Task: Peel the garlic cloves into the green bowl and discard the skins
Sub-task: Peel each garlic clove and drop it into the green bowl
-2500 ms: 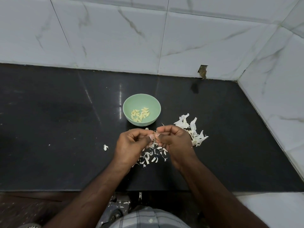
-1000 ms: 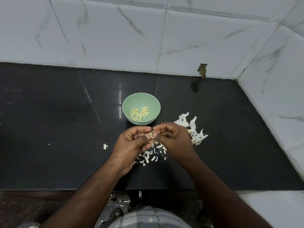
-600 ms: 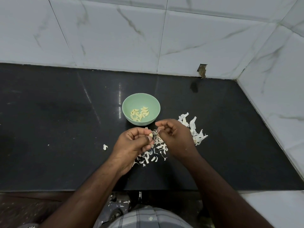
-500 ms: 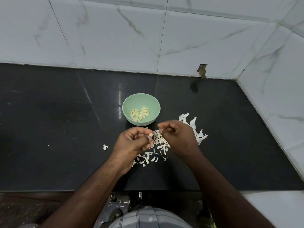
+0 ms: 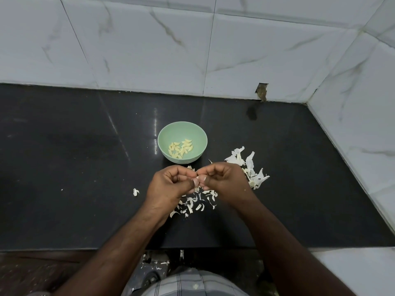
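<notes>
The green bowl (image 5: 162, 139) stands on the black counter and holds several peeled garlic cloves (image 5: 181, 148). Just in front of it my left hand (image 5: 168, 185) and my right hand (image 5: 223, 178) meet fingertip to fingertip. Both pinch a small garlic clove (image 5: 196, 180), mostly hidden by my thumbs. Small bits of skin (image 5: 195, 202) lie scattered under my hands. A pile of larger white skins (image 5: 249, 165) lies to the right of my right hand.
The black counter (image 5: 74, 157) ends at white marble-look tile walls at the back and right. One stray skin flake (image 5: 135, 192) lies left of my left hand. A chipped hole in the tile (image 5: 262, 94) is at the back right.
My right hand had pulled away to the right half a second ago, dropping skin; now it is back against my left hand at the clove.
</notes>
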